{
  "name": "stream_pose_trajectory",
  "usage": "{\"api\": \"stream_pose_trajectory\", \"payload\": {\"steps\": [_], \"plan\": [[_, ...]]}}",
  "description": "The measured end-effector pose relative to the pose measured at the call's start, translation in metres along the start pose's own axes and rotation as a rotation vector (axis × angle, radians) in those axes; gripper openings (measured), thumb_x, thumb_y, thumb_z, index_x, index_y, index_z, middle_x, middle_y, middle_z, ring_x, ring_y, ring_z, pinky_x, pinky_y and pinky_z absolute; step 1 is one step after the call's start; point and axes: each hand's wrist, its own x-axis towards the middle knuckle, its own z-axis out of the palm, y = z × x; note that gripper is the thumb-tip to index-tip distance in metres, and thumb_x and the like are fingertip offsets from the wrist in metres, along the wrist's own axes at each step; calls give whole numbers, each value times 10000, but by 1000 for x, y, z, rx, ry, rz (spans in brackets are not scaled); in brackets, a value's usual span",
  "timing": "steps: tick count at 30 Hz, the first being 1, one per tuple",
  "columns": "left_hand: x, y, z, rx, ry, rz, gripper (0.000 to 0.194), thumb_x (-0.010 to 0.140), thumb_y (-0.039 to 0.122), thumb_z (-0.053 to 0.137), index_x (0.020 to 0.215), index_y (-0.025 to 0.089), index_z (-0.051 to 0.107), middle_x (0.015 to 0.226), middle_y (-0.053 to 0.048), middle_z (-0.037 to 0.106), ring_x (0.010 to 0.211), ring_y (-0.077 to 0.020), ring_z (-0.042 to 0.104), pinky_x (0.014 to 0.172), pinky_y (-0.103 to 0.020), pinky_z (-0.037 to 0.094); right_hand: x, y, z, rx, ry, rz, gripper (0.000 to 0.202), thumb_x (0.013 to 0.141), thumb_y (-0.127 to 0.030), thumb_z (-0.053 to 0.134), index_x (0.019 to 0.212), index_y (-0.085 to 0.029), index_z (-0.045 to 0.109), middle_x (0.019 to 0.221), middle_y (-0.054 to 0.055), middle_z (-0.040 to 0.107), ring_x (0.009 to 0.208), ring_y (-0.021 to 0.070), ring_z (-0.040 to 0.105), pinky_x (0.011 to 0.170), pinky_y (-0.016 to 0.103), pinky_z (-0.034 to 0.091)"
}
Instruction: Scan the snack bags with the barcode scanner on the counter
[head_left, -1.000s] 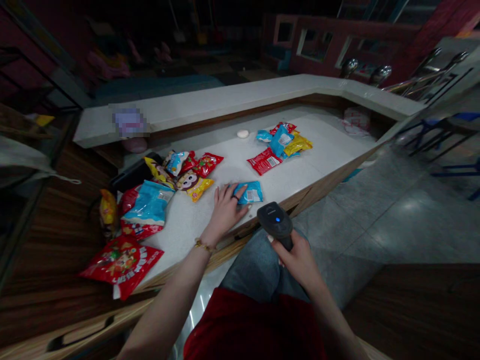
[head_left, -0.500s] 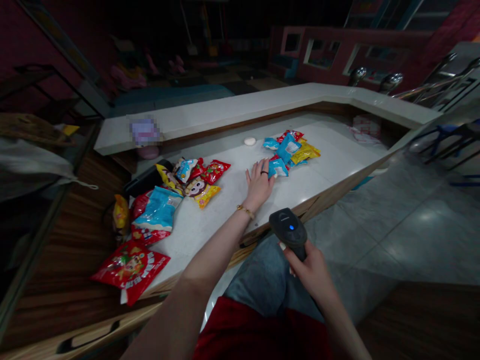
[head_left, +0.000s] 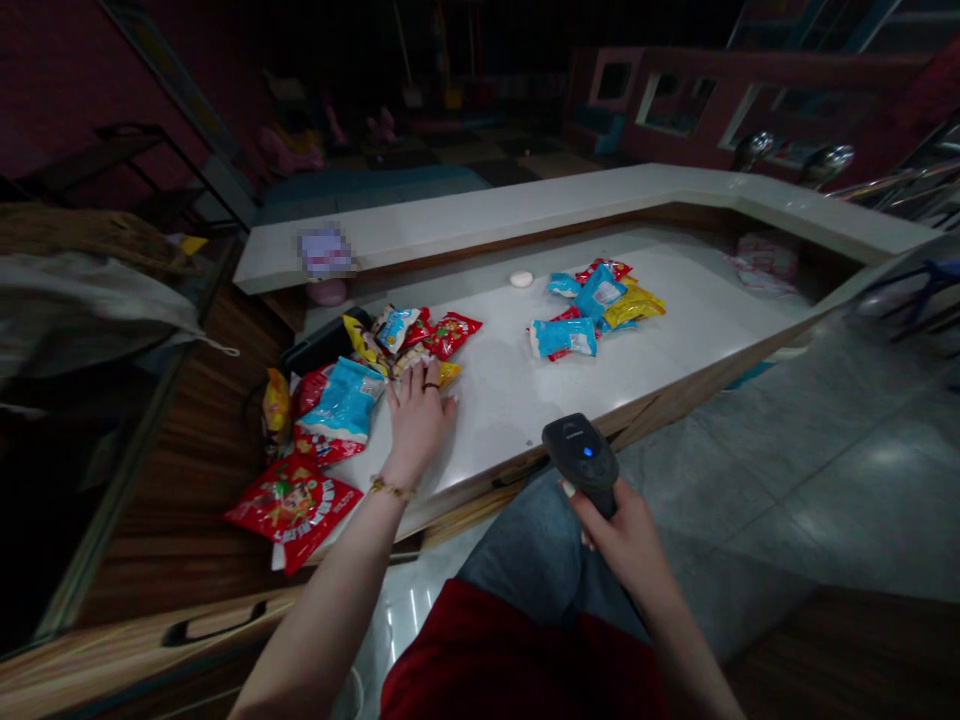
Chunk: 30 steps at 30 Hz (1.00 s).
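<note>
My left hand [head_left: 418,415] lies with its fingers apart over a yellow snack bag [head_left: 448,374] in the left group of packets, covering most of it. Around it are a red bag [head_left: 453,335], a small blue-and-white bag [head_left: 396,328] and a larger blue bag [head_left: 345,400]. A big red bag [head_left: 296,505] lies at the counter's left front. In my right hand [head_left: 619,530] is a black barcode scanner [head_left: 581,455] with a blue light, held above my lap. Blue, red and yellow packets [head_left: 600,295] form a second group at the right.
A white oval object [head_left: 521,279] rests on the white counter [head_left: 495,410] between the groups. A raised ledge [head_left: 465,215] runs along the back. At the left hangs a pale cloth bag [head_left: 90,300]; a white-and-red bundle [head_left: 765,262] lies far right.
My left hand has moved left from the right group to the yellow bag in the left group. A blue packet now lies uncovered at the right group's near edge. The view has shifted slightly.
</note>
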Motion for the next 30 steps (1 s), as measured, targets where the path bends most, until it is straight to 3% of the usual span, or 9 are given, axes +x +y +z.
{"api": "stream_pose_trajectory", "payload": {"steps": [5,10,14,17,20,23,25,28,30], "plan": [[-44,-7,-6,-58,36,128,621,972,260,649,1579,145,581,1522,-233,632,1412,-411,578,1221,-604,426,-1,-2,2,12,5,-2,341,872,-551,706,947,-218,714,539,-22,647,445,224,663,478,294,506],[-67,6,-6,-350,127,193,419,1049,268,573,1457,239,663,1514,-156,670,1415,-328,613,1304,-625,309,-3,-2,1,21,0,4,310,873,-528,693,931,-223,694,550,-21,654,455,218,665,476,285,497],[-56,25,-1,-766,124,19,427,1129,378,427,1477,197,596,1476,-159,700,1345,-273,680,1206,-514,498,-5,-3,2,-1,21,-20,290,883,-510,686,940,-226,698,554,-27,650,468,215,666,492,287,497],[-40,39,14,-937,-36,-160,465,1138,371,344,1518,170,520,1367,-168,757,1206,-253,760,1034,-443,631,-6,-5,3,10,6,-13,284,900,-501,685,971,-226,696,550,-32,646,463,217,659,486,290,489],[-27,46,27,-863,-145,-162,523,1078,235,375,1590,147,441,1436,-196,725,1284,-252,739,1097,-464,619,-7,-6,4,9,-1,-18,270,908,-498,687,956,-232,685,572,-23,656,478,219,662,488,290,490],[-24,48,25,-616,-49,-20,559,1048,181,404,1601,158,476,1662,-197,548,1551,-270,535,1318,-563,408,-7,-5,3,-22,14,-27,304,916,-527,683,973,-229,705,586,-18,659,502,229,669,502,298,503],[-28,49,18,-450,-43,135,543,1078,211,404,1612,196,500,1734,-161,467,1640,-280,408,1377,-617,259,-7,-3,2,-36,26,-23,321,919,-538,677,981,-225,715,595,-15,668,505,228,672,514,299,513],[-36,51,8,-290,-201,389,558,1111,317,456,1664,244,464,1752,-124,451,1667,-283,358,1396,-631,165,-7,0,-1,-16,29,-3,304,911,-530,678,968,-233,699,594,-21,671,479,218,661,501,293,506],[-39,53,7,-227,-286,464,630,1105,375,503,1708,229,394,1760,-134,435,1662,-293,368,1396,-621,172,-7,1,-1,2,21,5,284,901,-516,687,961,-238,687,578,-30,660,470,217,656,489,288,499]]}}
